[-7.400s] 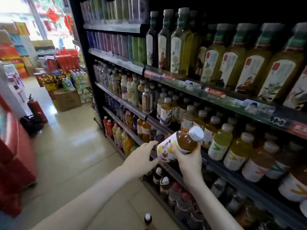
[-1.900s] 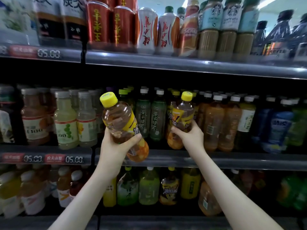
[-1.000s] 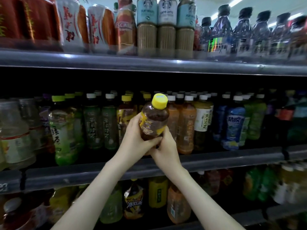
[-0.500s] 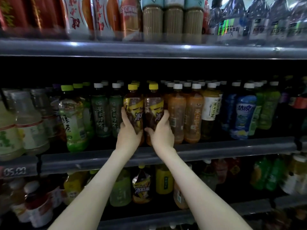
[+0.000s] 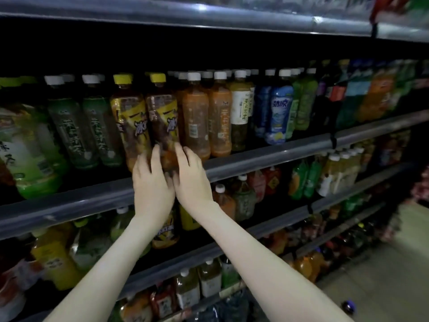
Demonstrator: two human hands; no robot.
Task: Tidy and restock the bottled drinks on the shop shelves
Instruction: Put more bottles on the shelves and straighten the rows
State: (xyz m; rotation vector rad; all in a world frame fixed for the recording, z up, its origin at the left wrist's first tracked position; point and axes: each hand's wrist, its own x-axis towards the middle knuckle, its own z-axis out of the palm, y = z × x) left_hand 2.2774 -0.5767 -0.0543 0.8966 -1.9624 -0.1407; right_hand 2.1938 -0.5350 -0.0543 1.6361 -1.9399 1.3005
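Yellow-capped iced tea bottle [image 5: 162,117] upright on shelf [image 5: 255,158]. Base sits between left hand [image 5: 152,189] and right hand [image 5: 192,180]. Hands close together, fingers nearly straight, touching its lower sides.

Both bare arms stretched forward and up, left hand [image 5: 152,184] and right hand [image 5: 193,182] close side by side, backs facing camera, fingers straight, pointing upward

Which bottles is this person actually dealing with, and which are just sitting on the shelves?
In the job: left hand and right hand, flanking the base of a yellow-capped tea bottle; its twin beside it.
Just shelved: orange bottles, green tea bottles, blue bottle, lower-shelf drinks.
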